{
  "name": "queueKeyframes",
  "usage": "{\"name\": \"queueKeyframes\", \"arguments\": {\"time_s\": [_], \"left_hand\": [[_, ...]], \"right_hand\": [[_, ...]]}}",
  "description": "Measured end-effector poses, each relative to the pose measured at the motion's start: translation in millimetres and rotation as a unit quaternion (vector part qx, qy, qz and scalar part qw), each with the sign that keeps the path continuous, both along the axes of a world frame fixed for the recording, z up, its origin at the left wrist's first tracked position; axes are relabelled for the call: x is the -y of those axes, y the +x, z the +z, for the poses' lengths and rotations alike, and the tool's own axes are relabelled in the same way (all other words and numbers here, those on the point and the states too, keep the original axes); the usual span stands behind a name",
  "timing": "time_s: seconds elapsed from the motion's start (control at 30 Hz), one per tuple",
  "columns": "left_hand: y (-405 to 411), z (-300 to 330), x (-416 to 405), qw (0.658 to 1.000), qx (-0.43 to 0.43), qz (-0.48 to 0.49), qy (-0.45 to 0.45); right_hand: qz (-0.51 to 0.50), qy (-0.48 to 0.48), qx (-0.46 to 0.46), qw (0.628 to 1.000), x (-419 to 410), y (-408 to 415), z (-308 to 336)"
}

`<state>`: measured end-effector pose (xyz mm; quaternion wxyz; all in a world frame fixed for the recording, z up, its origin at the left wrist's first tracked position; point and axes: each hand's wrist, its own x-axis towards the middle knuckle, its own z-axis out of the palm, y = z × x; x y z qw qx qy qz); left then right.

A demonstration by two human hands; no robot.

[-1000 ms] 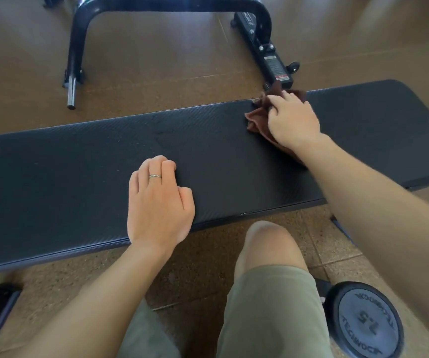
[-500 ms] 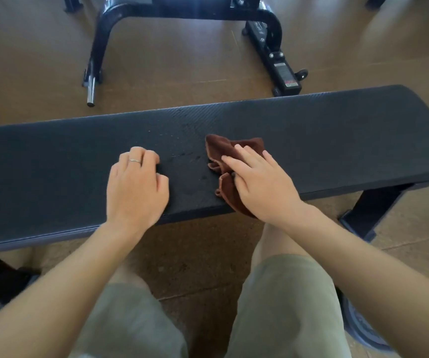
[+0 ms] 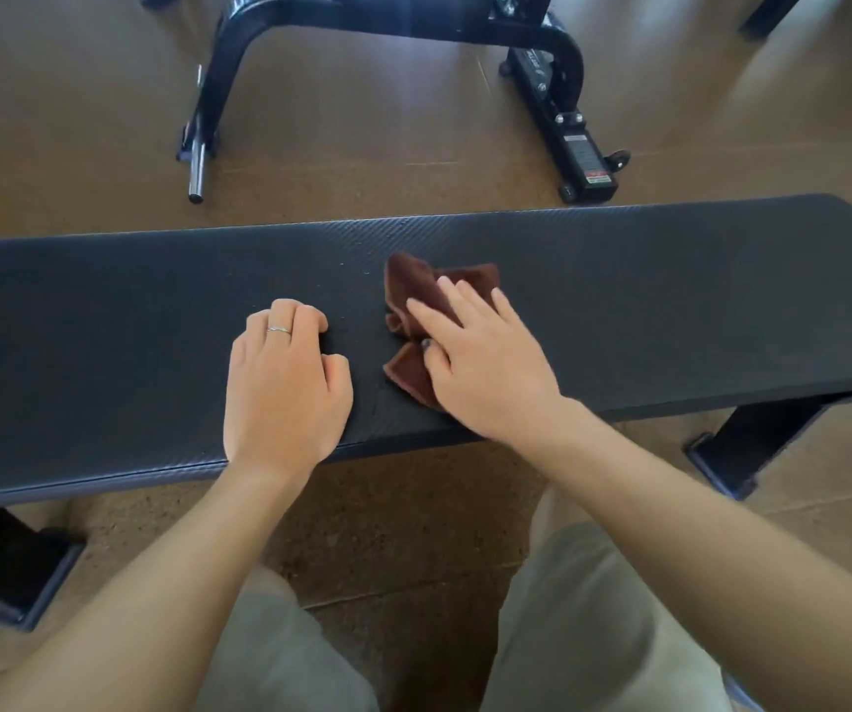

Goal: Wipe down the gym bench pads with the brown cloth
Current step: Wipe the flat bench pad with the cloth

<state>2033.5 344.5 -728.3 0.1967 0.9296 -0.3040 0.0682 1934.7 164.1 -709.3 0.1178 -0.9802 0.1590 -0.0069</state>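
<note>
Right hand (image 3: 485, 367) presses the brown cloth (image 3: 413, 295) flat onto the bench pad (image 3: 670, 300), fingers straight and spread on top, thumb lying along the cloth's near-left flap; not a curled grip, just a flat press. Cloth is bunched, sitting mid-pad, slightly right of centre, poking out ahead and left of the fingers.

Left hand (image 3: 285, 382) rests on the pad just beside the cloth, to its left, fingers curled under, holding nothing; looks like bracing.

Key relation: the pad's long axis runs left-right across the view, and the cloth is under the right hand, so the wipe likely runs sideways along that axis. The left hand sits in the leftward path; the stretch of pad to the right lies open. A few small specks show on the pad just left of the cloth.
</note>
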Motion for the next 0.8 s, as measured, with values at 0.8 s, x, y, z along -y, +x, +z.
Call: {"name": "queueKeyframes", "arguments": {"time_s": [0.8], "left_hand": [[1.0,-1.6,4.5,1.0,0.003,0.0,-0.027]], "right_hand": [[-0.093,-0.059,-0.019,0.994,131.1,102.0,1.3]]}}
